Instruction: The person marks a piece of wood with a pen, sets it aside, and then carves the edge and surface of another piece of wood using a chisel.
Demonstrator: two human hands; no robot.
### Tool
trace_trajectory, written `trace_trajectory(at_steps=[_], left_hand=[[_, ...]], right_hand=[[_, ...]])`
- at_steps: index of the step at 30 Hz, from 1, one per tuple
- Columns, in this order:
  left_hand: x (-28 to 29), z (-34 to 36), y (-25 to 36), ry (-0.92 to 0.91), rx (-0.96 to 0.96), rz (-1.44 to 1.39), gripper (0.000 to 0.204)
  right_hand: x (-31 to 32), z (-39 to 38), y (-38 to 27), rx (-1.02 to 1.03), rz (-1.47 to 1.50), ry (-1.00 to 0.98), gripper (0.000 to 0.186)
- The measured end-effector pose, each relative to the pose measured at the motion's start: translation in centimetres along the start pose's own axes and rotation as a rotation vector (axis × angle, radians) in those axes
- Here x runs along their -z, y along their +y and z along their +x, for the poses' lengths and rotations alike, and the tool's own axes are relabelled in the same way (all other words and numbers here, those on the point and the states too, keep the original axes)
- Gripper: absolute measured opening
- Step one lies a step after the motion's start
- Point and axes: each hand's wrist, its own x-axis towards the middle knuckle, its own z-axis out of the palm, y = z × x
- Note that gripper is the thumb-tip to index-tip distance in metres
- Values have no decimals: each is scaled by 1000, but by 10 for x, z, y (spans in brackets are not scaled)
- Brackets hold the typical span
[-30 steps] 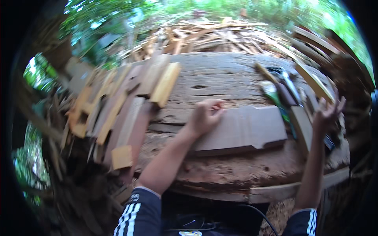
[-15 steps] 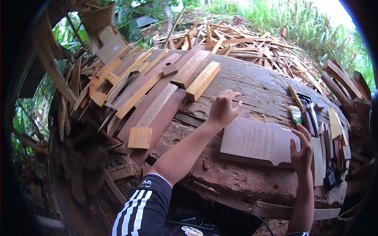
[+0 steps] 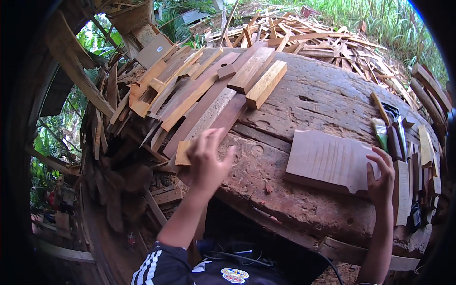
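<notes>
A brown wooden board [image 3: 327, 159] with notched corners and faint stripes across its top lies flat on the worn timber bench [image 3: 313, 102]. At its right end my right hand [image 3: 383, 176] is open, fingers curved and thumb apart; whether it touches the board I cannot tell. My left hand [image 3: 207, 159] is open, thumb spread, over the ends of the planks on the left. Just beside its fingers sits a small yellowish wood block [image 3: 182, 153], partly covered by the hand; contact is unclear.
Long planks [image 3: 202, 114] and a yellow wood beam [image 3: 267, 85] lie along the bench's left side. On the right are a paintbrush [image 3: 381, 133], wood strips [image 3: 403, 190] and a small black object [image 3: 415, 216]. A scrap wood heap [image 3: 327, 45] rises behind.
My left hand has moved left and nearer, from beyond the board to the small block. My right hand stays by the board's right end. The whole view has shifted slightly.
</notes>
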Motion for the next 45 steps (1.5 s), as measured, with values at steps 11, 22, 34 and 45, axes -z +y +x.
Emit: trace_trajectory(at_steps=[11,22,34,45], left_hand=[[33,-6,-116,-230,136,55,85],[8,-7,-67,-287,59,-78,45],[-18,9,-40,-256,194,129,49],[-25,-2,-41,-283,359,55,67]], right_hand=[[-6,-1,-4,-54,35,-16,17],[0,-2,-4,-58,57,14,17],[-5,-2,-4,-47,53,-7,20],[-19,-7,15,-79,-178,26,49]])
